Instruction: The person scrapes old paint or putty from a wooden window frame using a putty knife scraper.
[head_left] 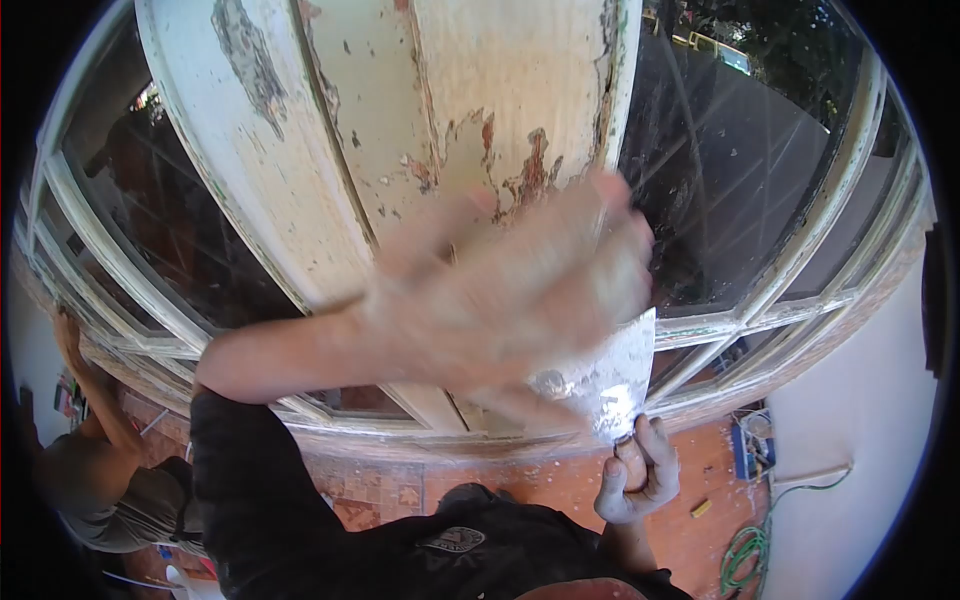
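A broad, flat putty knife [610,385], its pale metal blade smeared with dried white filler, sits low in the middle of the head view, just below the old window frame [400,120]. The left hand [520,300] is blurred and lies across the upper part of the blade, in front of the frame's wide centre post; the blur hides whether its fingers are together or apart, and whether they grip the blade cannot be told. The right hand [635,480] is below, its fingers curled round something small and ring-like at the blade's lower tip; what that is cannot be made out.

The post is wood under cream paint that is cracked and flaking, with reddish-brown patches where it has come away. Thin painted glazing bars [760,320] cross dark, dusty glass panes [730,180] on either side. Below lies a red tiled floor [560,480], speckled with white. A green hose [745,555] is coiled at the foot of a plain pale wall [860,440]. At the far left another person [100,480] in a grey top reaches up to the frame.
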